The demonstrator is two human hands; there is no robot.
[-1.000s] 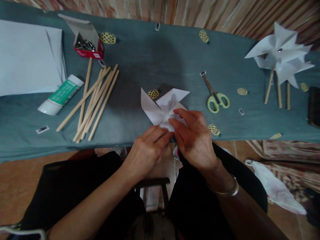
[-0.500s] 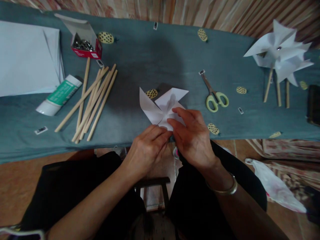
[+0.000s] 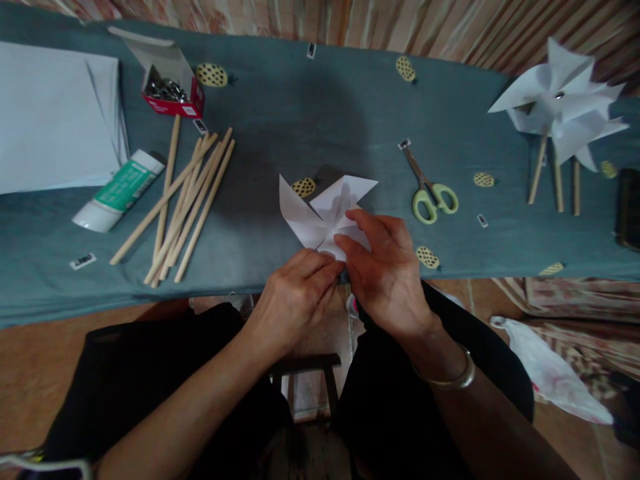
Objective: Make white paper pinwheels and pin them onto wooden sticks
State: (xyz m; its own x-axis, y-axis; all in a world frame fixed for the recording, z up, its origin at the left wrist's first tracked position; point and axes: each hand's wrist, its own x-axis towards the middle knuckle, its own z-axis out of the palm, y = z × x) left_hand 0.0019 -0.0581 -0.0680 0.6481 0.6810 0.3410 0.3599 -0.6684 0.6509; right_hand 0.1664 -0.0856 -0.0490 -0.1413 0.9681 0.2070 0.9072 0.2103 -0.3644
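A white paper pinwheel (image 3: 305, 223) without a stick lies at the front edge of the cloth-covered table, its cut corners partly folded toward the middle. My left hand (image 3: 299, 293) is closed on its near edge, the fingers pinching the paper. From the right, my right hand (image 3: 387, 273) grips the paper with thumb and forefinger close to the centre. Its palm hides the pinwheel's right corner. Scissors with pale green handles (image 3: 424, 193) lie to the right of the hands.
Several wooden sticks (image 3: 187, 207), a green-and-white glue tube (image 3: 120, 190) and a red box of metal fasteners (image 3: 173, 100) lie left. Behind them is a stack of white paper (image 3: 50, 120). Finished pinwheels on sticks (image 3: 570, 110) lie far right, near a dark object (image 3: 627, 210).
Almost nothing differs. My right forefinger has shifted very slightly upward on the paper; both hands keep their hold.
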